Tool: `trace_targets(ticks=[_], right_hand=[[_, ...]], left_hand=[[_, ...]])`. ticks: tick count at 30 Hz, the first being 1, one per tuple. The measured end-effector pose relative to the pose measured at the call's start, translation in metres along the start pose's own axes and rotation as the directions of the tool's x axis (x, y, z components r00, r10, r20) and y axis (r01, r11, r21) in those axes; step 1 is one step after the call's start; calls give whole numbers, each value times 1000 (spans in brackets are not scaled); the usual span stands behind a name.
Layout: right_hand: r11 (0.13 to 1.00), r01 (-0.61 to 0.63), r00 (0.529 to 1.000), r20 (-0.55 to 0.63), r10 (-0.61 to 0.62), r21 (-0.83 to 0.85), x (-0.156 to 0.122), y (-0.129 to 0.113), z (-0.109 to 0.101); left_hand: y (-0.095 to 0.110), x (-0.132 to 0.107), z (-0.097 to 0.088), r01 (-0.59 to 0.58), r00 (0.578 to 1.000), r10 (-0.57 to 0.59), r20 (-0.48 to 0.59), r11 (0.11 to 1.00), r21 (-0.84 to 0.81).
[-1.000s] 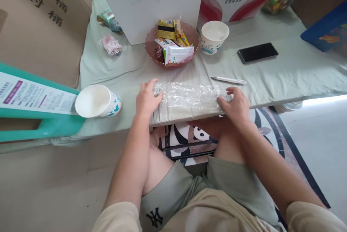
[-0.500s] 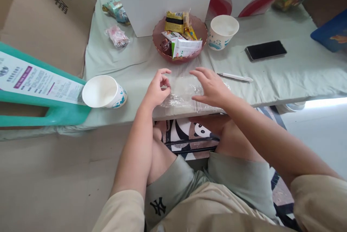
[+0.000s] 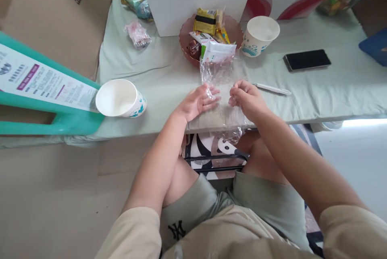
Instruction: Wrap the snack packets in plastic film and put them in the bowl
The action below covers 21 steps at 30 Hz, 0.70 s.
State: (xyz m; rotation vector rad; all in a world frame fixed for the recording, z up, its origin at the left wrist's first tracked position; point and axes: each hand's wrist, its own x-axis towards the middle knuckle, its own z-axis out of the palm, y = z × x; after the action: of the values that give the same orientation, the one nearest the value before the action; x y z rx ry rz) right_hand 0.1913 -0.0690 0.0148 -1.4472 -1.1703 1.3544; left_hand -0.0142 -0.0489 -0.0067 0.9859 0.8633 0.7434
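Observation:
A clear plastic bag (image 3: 220,77) lies lengthwise away from me on the pale green cloth, its near end hanging over the table edge. My left hand (image 3: 198,101) rests on the bag's left side, fingers curled and pinching the film. My right hand (image 3: 246,98) holds the bag's right side with bent fingers. Just beyond the bag stands a pink bowl (image 3: 185,41) filled with several wrapped snacks.
One paper cup (image 3: 120,99) stands at the left near the edge, another paper cup (image 3: 260,35) beside the bowl. A white pen (image 3: 272,88) and a black phone (image 3: 306,60) lie to the right. A teal-framed board (image 3: 45,93) and cardboard are at the left, boxes behind.
The bag lay crosswise with my hands at its two ends. Both hands came to the middle and the bag now runs lengthwise away from me, pinched on both sides.

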Motion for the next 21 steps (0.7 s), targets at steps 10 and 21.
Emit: trace_targets(ticks=[10,21], right_hand=[[964,49,989,149,-10,-260,-9,27,-18],[987,158,985,-60,-159,-30,-4,46,-32]], left_hand=[[2,-2,14,10,996,16,-89,958,286],[3,2,11,-24,996,40,-74,978,205]])
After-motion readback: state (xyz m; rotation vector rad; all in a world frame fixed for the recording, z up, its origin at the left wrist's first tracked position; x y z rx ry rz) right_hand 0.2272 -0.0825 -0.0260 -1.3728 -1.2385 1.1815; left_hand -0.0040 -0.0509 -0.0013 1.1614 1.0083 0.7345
